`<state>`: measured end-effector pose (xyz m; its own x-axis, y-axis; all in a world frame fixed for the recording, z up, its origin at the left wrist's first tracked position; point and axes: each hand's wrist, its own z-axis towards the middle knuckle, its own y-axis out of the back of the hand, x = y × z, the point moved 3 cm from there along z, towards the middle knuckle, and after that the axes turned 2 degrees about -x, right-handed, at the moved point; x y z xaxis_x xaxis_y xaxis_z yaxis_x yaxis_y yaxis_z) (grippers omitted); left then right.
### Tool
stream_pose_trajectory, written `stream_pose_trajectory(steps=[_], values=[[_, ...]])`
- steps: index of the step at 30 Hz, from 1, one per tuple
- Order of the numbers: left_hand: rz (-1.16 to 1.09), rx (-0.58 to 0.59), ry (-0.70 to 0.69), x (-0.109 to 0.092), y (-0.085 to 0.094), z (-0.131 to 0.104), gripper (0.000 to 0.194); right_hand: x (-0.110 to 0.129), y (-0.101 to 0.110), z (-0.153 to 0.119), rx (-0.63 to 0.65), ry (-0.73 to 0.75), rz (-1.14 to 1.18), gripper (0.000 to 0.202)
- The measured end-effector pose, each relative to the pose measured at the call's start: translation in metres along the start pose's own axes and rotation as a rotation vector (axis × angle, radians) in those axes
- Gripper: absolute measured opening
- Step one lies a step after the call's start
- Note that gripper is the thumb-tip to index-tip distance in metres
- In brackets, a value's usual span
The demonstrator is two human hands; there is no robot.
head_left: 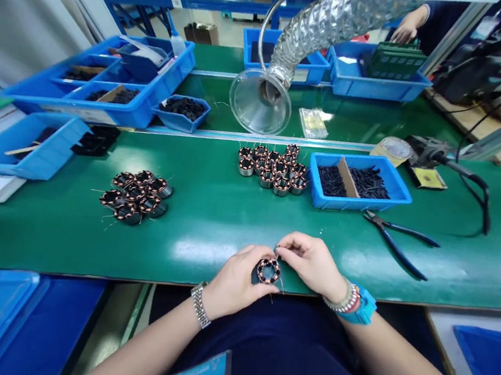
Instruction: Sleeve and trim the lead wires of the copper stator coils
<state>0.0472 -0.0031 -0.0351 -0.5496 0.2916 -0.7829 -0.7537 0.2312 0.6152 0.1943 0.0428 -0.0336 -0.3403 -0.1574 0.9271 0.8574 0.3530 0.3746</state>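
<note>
Near the front edge of the green table, my left hand (238, 281) grips a ring-shaped copper-wound coil (268, 271) between thumb and fingers. Thin wire ends stick out from the coil. My right hand (309, 262) is pinched at the coil's upper edge, beside a wire; what its fingertips hold is too small to make out. Beyond my hands stands a group of similar coils (276, 167). A second group of coils (136, 196) is at the left. A blue bin (357, 205) with black pieces in two compartments sits right of the middle group.
Pliers (398, 241) lie open at the right. A clear funnel (260, 103) on a silver duct hangs over the table. Blue trays (104, 108) stand at the back left. A tape roll (393, 149) sits back right. Another person's hand (406, 28) touches green parts at the far back.
</note>
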Motion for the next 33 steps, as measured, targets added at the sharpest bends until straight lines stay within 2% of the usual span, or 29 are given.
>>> stream_pose_trajectory(steps=[6,11,14,21,33], values=[[-0.011,0.020,-0.001,0.000,0.000,0.001,0.045,-0.008,0.012,-0.004,-0.150,-0.170,0.301,0.011],[-0.012,0.057,-0.055,-0.001,0.001,0.003,0.045,-0.012,0.008,-0.008,-0.117,-0.227,0.462,0.018],[-0.028,0.070,-0.067,-0.001,0.001,0.005,0.045,-0.015,0.004,-0.009,-0.103,-0.252,0.517,0.014],[-0.041,0.039,-0.070,-0.001,0.001,0.003,0.041,-0.015,0.003,-0.010,-0.062,-0.279,0.629,0.012],[-0.038,0.044,-0.073,-0.002,0.001,0.004,0.041,-0.014,0.003,-0.011,-0.040,-0.270,0.639,0.011]])
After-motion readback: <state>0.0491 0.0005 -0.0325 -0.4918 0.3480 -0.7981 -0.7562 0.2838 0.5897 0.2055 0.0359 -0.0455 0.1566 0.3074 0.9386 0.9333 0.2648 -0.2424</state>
